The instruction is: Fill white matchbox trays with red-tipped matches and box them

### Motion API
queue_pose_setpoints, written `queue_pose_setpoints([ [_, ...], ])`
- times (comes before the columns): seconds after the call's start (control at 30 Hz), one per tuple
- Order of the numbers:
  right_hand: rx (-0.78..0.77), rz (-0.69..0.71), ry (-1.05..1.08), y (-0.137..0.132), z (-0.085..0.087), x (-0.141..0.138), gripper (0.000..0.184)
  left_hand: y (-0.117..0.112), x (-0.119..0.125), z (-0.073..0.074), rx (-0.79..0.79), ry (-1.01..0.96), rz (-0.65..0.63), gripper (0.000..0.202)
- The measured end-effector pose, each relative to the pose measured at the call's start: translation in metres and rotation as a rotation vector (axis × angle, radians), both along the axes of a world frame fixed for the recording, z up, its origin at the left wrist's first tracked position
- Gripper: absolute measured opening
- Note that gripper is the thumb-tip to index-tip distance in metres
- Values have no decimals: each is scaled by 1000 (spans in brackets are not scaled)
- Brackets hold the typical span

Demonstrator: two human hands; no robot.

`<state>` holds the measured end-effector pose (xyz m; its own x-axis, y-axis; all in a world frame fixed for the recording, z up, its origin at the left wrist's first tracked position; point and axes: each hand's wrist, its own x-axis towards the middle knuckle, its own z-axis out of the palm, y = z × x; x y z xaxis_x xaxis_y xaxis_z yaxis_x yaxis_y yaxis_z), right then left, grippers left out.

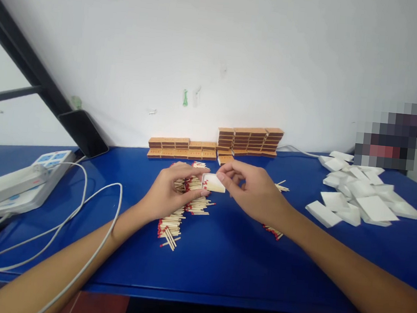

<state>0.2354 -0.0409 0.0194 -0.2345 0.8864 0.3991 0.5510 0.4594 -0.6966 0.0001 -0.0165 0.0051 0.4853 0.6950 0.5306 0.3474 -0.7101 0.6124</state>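
Observation:
A small white matchbox tray (214,182) is held between both hands above the blue table (220,261). My left hand (170,192) curls round a bundle of red-tipped matches and its thumb and fingers pinch the tray's left end. My right hand (251,190) pinches the tray's right end with fingertips. Under my left hand lies a heap of loose matches (178,217). A few more matches (273,231) lie beneath my right wrist.
Stacks of brown matchbox sleeves (249,140) line the wall at the back. A pile of white empty trays (359,195) lies at the right. A white power strip (25,180) with white cables (89,204) sits at the left, beside a dark phone (83,132).

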Motion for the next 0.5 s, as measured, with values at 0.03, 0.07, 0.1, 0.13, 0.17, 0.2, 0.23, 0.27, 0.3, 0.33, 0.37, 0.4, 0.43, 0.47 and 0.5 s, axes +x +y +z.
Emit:
queue_pose_setpoints([
  [0.03,1,-8,6,0,-1,-1,20,0,-1,1,23,9,5,42],
  [0.07,11,-26,11,0,-2,-2,21,1,-1,2,35,10,22,40],
  [0.1,31,-51,5,-1,-3,-3,21,2,-3,2,45,2,52,39],
  [0.13,57,-76,-13,-1,-4,-3,19,4,-5,2,56,-12,92,39],
  [0.17,78,-97,-41,-1,-5,-3,17,7,-6,1,67,-25,137,38],
  [0.2,90,-103,-74,-1,-6,-3,13,9,-8,1,82,-35,178,36],
  [0.23,89,-84,-112,-1,-6,-3,10,11,-10,0,88,-40,207,34],
  [0.27,77,-35,-150,-2,-7,-3,7,13,-11,0,86,-42,228,34],
  [0.3,63,38,-183,-3,-8,-3,6,14,-12,-1,85,-43,240,33],
  [0.33,51,121,-213,-4,-10,-4,6,15,-12,-1,84,-42,244,33],
  [0.37,43,204,-240,-5,-11,-4,7,15,-12,-1,86,-41,244,33],
  [0.4,35,277,-265,-7,-13,-5,9,14,-11,-2,89,-39,238,33],
  [0.43,25,329,-286,-8,-15,-6,11,14,-10,-2,90,-35,229,33],
  [0.47,12,358,-303,-10,-17,-8,11,12,-9,-1,90,-32,220,33],
  [0.5,-3,371,-321,-11,-19,-9,11,11,-8,-1,89,-28,212,33],
])
